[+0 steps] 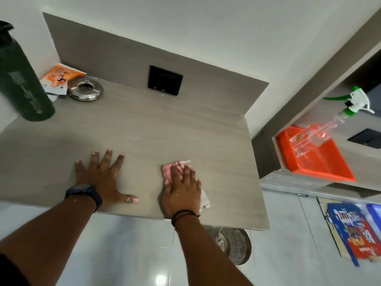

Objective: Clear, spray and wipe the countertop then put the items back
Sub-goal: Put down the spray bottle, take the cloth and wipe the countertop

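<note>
Right hand (pixel 182 189) lies flat, palm down, pressing a pink-and-white cloth (pixel 177 168) onto the grey countertop (pixel 144 129); the cloth protrudes beyond its fingertips. Left hand (pixel 103 178), just beside it, rests empty with fingers spread. Far beyond the left hand stand a dark bottle (pixel 22 79), ashtray (pixel 85 90) and orange packet (pixel 61 76). Well right of the right hand, a spray bottle (pixel 329 124) leans in an orange tray (pixel 329 168).

The countertop (pixel 144 129) is viewed steeply from above, close in; its wall edge lies toward 12 o'clock.
</note>
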Demonstrator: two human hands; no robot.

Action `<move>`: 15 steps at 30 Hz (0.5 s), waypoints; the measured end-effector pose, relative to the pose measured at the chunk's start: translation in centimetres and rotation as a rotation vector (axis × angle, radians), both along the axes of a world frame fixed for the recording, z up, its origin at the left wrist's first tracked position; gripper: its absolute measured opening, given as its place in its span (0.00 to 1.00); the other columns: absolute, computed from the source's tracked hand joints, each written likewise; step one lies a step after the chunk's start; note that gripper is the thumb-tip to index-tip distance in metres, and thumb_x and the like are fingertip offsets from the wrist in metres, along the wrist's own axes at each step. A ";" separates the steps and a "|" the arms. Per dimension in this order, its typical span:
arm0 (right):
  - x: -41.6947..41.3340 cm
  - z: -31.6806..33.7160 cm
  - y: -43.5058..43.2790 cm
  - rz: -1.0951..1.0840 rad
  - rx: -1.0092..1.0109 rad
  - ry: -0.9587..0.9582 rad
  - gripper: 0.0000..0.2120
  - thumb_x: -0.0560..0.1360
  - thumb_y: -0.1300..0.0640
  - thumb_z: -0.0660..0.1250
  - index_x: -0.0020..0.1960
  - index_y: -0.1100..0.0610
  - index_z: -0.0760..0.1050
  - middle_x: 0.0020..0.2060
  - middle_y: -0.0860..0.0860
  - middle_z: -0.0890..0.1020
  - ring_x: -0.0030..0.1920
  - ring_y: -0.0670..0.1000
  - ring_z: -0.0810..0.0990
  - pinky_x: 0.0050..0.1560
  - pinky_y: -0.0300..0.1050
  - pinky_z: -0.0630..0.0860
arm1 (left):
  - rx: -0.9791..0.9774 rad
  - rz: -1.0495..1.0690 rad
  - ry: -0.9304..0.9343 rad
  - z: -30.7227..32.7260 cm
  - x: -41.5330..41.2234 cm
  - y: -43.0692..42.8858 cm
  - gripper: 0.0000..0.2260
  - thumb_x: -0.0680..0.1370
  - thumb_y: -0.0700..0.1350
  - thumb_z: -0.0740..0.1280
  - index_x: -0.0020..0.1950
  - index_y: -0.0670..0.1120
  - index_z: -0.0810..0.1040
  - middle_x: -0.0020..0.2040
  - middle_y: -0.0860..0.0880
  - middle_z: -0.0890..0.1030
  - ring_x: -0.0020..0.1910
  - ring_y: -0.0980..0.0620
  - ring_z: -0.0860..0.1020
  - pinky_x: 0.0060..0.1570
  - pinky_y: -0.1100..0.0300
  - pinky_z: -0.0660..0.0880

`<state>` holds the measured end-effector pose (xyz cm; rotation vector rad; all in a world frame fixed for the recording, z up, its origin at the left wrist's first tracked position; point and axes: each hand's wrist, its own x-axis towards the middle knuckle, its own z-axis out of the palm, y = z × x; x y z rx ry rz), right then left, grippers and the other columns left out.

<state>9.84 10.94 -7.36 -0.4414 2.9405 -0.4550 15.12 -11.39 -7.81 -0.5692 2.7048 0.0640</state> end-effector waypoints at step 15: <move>-2.0 0.0 21.3 -0.058 -0.003 0.064 0.26 0.78 0.44 0.52 0.76 0.43 0.58 0.77 0.53 0.59 0.77 0.54 0.54 0.76 0.53 0.51 | 0.043 -0.108 -0.123 1.8 -5.3 11.7 0.67 0.46 0.86 0.54 0.76 0.57 0.31 0.78 0.49 0.33 0.76 0.38 0.39 0.71 0.33 0.49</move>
